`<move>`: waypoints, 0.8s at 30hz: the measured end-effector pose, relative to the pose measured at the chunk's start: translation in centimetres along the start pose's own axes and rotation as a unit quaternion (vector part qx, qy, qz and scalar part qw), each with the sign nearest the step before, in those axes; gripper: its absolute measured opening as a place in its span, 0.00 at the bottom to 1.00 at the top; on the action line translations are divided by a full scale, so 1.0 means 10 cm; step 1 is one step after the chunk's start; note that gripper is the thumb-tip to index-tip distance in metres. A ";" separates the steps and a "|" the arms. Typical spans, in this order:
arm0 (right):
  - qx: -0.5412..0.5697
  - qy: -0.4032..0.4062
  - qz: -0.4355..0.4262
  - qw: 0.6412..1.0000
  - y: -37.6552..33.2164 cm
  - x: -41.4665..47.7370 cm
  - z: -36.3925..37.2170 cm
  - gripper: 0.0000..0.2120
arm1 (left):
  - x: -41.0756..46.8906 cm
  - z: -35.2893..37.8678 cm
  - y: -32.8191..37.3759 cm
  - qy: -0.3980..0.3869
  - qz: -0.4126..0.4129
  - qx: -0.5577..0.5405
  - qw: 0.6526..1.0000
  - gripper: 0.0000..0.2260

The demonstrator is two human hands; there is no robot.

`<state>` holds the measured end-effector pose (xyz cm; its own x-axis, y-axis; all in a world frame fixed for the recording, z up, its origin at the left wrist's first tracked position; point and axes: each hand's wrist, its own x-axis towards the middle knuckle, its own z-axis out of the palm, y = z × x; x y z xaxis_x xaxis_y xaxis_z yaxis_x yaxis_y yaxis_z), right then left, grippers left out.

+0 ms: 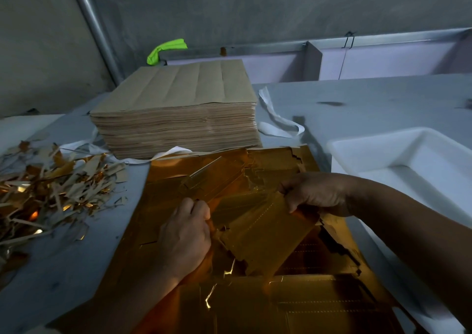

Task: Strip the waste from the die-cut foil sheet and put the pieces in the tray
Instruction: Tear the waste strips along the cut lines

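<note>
Head view looks down on a gold die-cut foil sheet [168,180] spread flat on a grey table [370,99], and everything else is placed from that sheet. Over the sheet's middle, both hands hold a gold foil piece [265,229] lifted off it and tilted. The left hand [185,234] has its fingers curled and pinches the piece's left edge, while the right hand [316,193] grips the piece's upper right corner between thumb and fingers. The part of the sheet nearest the person shows jagged cut outlines and rows of perforations. To the right of the sheet, just beside its edge, stands a white tray [398,155]; whether it holds any pieces cannot be told. Behind the sheet, touching its far edge, sits a tall stack of brown sheets [176,109]. Left of the sheet, a little apart from it, lies a heap of waste strips [51,188], brown and gold mixed. A white band [278,119] curls on the table behind the sheet's far right corner, beside the stack.
</note>
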<state>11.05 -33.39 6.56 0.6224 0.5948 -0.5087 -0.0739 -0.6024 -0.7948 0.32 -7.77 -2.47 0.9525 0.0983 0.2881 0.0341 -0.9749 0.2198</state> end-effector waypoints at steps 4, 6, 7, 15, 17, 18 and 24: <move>0.006 0.009 -0.007 1.000 0.00 0.00 0.01 0.06 | 0.00 -0.01 0.01 -0.011 -0.011 0.003 1.000 0.07; 0.016 0.026 -0.008 0.999 -0.01 0.01 0.02 0.05 | 0.00 -0.02 0.01 -0.013 -0.014 0.000 1.000 0.07; 0.020 0.039 -0.007 0.999 -0.01 0.01 0.02 0.04 | 0.00 -0.02 0.01 -0.013 -0.014 -0.001 1.000 0.07; 0.023 0.060 -0.007 0.998 -0.01 0.04 0.05 0.02 | -0.06 -0.11 0.08 0.093 0.085 -0.140 0.982 0.20; 0.024 0.057 -0.010 0.998 0.00 0.04 0.05 0.02 | -0.07 -0.12 0.06 0.083 0.116 -0.162 0.976 0.22; 0.025 0.058 -0.011 0.998 0.00 0.05 0.06 0.03 | -0.07 -0.12 0.05 0.077 0.127 -0.169 0.974 0.23; 0.032 0.065 -0.014 0.997 0.02 0.07 0.06 0.02 | -0.08 -0.09 0.01 0.049 0.156 -0.169 0.972 0.18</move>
<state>11.02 -32.78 5.82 0.7209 0.5341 -0.4416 -0.1015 -0.5489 -0.8297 -0.71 -7.80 -1.85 0.8667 -0.1573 0.4734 -0.3689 -0.8409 0.3960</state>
